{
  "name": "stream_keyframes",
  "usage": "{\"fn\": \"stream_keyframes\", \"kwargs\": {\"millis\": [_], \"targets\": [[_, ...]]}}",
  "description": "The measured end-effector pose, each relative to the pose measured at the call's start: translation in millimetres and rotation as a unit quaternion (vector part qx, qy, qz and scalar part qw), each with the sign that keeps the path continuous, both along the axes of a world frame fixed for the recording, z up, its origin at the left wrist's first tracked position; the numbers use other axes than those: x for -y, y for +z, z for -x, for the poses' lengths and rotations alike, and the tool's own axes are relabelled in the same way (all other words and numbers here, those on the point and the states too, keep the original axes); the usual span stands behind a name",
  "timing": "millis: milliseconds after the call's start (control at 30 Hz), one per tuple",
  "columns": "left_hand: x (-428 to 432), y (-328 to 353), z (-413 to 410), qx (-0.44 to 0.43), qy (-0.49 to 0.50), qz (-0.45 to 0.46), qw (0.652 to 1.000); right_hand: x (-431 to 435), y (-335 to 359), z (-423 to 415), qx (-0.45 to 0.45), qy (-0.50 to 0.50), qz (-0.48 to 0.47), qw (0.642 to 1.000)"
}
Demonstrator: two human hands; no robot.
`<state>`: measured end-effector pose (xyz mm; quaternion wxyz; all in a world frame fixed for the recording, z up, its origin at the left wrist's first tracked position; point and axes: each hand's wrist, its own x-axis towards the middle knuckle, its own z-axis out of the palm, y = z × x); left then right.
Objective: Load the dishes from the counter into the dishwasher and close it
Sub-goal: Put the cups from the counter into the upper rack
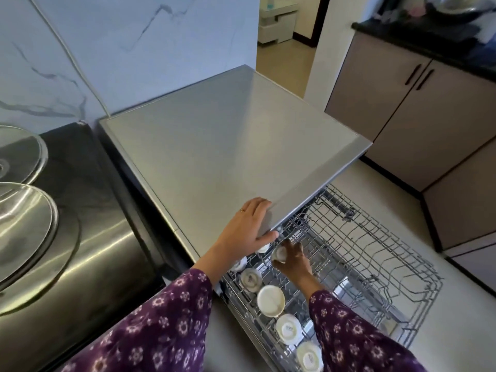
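Bracing left hand (248, 226), grip spread, on dishwasher top (214, 146); right hand (291, 260), grip pinching cup (279, 255), extends 6 o'clock row (271, 300) in rack (375, 253).

Purple floral sleeves (166, 318) (gold ring (242, 210))

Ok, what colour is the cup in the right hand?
White cup; the head view shows it best.

Maker's marks on upturned cups (288, 328): blurred, unreadable.
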<state>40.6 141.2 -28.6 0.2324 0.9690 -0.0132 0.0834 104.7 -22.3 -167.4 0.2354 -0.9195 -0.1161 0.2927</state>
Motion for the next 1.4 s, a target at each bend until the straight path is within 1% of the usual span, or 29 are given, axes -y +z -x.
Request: {"fn": "stream_keyframes", "kwargs": {"millis": [133, 233, 400, 567, 733, 800, 933, 1067, 1133, 1200, 1267, 1400], "targets": [[-4.3, -9.8, 0.1, 0.029, 0.023, 0.034, 0.999, -4.0, -25.3, -5.1, 0.021, 0.018, 0.006, 1.0], [-5.9, -12.1, 2.0, 0.049, 0.028, 0.034, 0.998, -5.5, -39.1, -7.6, 0.034, 0.019, 0.012, 0.999], [-5.7, -13.1, -1.3, 0.066, 0.029, 0.038, 0.997, -9.0, -57.9, -8.1, 0.054, 0.038, -0.014, 0.998], [-5.1, -13.0, -2.4, 0.071, 0.03, 0.033, 0.996, -9.4, -65.6, -5.3, 0.055, 0.044, -0.002, 0.998], [-4.5, -12.9, -1.5, 0.074, 0.029, 0.036, 0.996, -7.3, -73.9, -7.9, 0.051, 0.021, -0.049, 0.997], [-4.6, -13.6, -2.3, 0.074, 0.025, 0.032, 0.996, -7.6, -71.0, -6.8, 0.042, 0.021, -0.047, 0.998], [-5.0, -16.3, -2.7, 0.082, 0.025, 0.027, 0.996, -8.5, -65.6, -1.1, 0.068, 0.031, -0.019, 0.997], [-5.1, -16.4, -1.7, 0.088, 0.027, 0.029, 0.995, -8.6, -62.7, 1.9, 0.077, 0.034, -0.008, 0.996], [-4.6, -15.9, -1.3, 0.091, 0.029, 0.03, 0.995, -10.3, -55.1, 4.4, 0.077, 0.033, 0.014, 0.996], [-4.3, -14.7, -0.2, 0.094, 0.031, 0.03, 0.995, -12.1, -43.8, 9.1, 0.06, 0.0, 0.031, 0.998], [-3.9, -13.4, 1.0, 0.1, 0.038, 0.029, 0.994, -13.4, -27.6, 17.3, 0.047, -0.04, 0.025, 0.998], [-1.0, -5.2, 8.6, 0.111, 0.043, 0.006, 0.993, -11.8, 11.8, 46.0, 0.016, -0.027, 0.025, 0.999]]}}
